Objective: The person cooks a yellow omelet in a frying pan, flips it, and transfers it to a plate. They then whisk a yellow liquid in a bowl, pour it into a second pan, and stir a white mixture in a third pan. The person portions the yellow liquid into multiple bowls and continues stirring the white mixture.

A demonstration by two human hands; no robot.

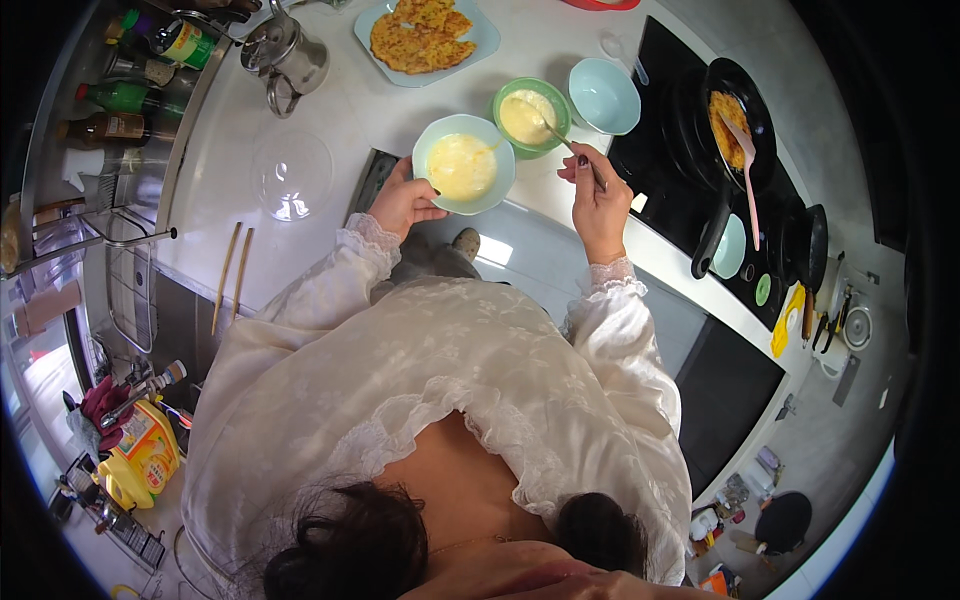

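Observation:
My left hand [409,199] grips the rim of a pale blue-green bowl [463,166] with a yellowish, creamy liquid in it. The bowl is held at the counter's front edge. In my right hand [604,199] is the handle of a metal spoon [559,136]. Its far end dips into a pale yellow batter-like mixture in a green bowl [525,146], just right of the first bowl. A pale blue bowl [604,97] stands beside the green one and shows no contents.
A plate [489,37] of browned pancake [420,36] lies at the back. On the black cooktop [671,150], a frying pan [765,142] holds food and a pink spatula [748,180]. Leftward are a metal pitcher [304,56], a clear glass dish [292,176] and chopsticks [232,277].

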